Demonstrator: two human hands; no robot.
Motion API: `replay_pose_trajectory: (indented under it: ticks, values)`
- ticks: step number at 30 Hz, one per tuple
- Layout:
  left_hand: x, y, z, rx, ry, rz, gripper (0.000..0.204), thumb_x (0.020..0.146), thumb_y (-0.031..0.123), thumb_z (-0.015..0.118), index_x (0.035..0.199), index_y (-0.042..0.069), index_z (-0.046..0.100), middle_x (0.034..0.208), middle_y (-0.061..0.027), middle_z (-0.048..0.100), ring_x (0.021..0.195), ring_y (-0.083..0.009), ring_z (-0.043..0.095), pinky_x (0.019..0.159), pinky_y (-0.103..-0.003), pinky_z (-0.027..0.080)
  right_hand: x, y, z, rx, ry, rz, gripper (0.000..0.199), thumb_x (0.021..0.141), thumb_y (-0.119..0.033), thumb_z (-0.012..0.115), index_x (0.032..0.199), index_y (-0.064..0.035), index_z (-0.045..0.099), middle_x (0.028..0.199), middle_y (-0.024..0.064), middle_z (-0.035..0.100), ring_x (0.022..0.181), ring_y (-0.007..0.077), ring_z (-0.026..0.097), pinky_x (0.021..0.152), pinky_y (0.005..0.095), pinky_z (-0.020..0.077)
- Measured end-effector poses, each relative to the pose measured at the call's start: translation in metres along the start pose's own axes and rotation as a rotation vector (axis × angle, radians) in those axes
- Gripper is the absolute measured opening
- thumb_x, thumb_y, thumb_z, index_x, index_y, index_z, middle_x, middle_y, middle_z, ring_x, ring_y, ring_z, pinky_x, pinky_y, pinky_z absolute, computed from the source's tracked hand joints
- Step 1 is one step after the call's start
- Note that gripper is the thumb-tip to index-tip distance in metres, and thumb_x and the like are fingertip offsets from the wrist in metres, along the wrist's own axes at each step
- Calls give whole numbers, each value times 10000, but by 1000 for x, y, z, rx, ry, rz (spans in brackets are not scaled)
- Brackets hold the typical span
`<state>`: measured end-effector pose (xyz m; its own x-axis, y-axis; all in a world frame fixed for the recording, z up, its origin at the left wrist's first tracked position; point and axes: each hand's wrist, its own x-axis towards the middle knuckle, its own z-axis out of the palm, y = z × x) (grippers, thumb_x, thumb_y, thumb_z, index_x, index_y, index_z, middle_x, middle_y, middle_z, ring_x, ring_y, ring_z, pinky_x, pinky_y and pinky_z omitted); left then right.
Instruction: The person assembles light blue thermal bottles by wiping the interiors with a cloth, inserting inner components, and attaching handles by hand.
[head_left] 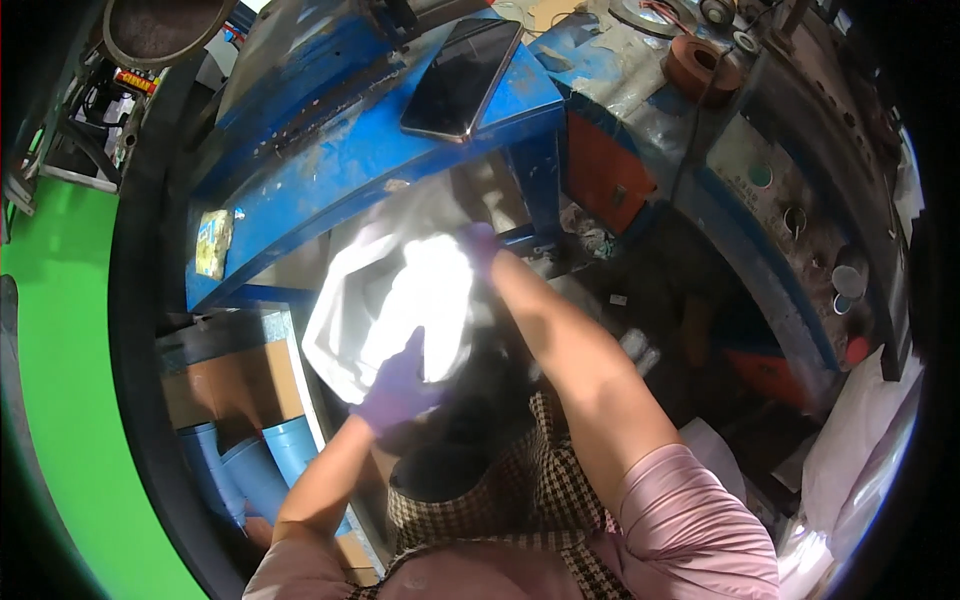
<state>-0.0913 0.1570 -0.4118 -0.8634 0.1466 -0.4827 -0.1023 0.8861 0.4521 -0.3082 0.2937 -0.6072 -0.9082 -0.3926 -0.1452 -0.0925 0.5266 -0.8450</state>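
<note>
A white bag-like thing [345, 310], its middle glaring with light, lies below the blue workbench in front of my lap. My left hand [398, 390], in a purple glove, rests against its near side with the fingers stretched out. At its far right edge is my right hand [482, 248], also purple-gloved. That hand is small and smeared, and its fingers are hidden, so its grip cannot be made out. Glare hides what the white thing contains.
A black phone [463, 80] lies on the blue workbench [330, 160], with a small yellow packet [214, 243] at its left end. Blue cylinders [255, 468] stand in a carton at lower left. A machine panel with round buttons [760, 177] curves along the right.
</note>
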Motion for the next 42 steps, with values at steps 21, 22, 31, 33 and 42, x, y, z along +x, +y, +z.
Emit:
replay_pose_trajectory:
  ticks: [21,22,31,33,42]
  values:
    - [244,-149,-45,379,367,-158,409,960,248,461,1275,82,662,1349,-215,610,1237,-368,595,1056,-439,465,-60,-3,-61,208,-142,321,577,904,-387,612,1409,-121,530,1290,160,640,1128,342,638,829,534,571]
    - [234,-118,-35,343,215,-121,418,924,229,485,1271,68,654,1350,-238,595,1244,-396,575,1065,-452,451,-62,7,-59,298,-109,507,542,904,-373,617,1379,-120,553,1285,153,644,1117,340,647,814,530,577]
    - [124,-95,6,951,153,409,84,740,210,683,819,226,705,799,-64,652,790,-293,652,787,-434,501,-64,3,-92,-141,101,180,294,882,-195,517,948,-28,750,1053,225,706,988,398,688,880,430,549]
    - [103,-69,9,835,239,368,104,745,201,664,842,207,699,833,-76,647,795,-302,632,792,-439,482,-71,21,-113,-232,37,85,309,897,-220,516,1019,-32,728,1100,232,690,1041,399,663,897,429,527]
    - [-307,-149,189,-412,92,-150,301,991,204,539,1226,68,669,1175,-176,681,1000,-279,647,893,-416,506,-384,54,-165,131,-219,132,233,1028,-141,527,1153,19,642,1161,161,672,1174,238,589,1018,431,438]
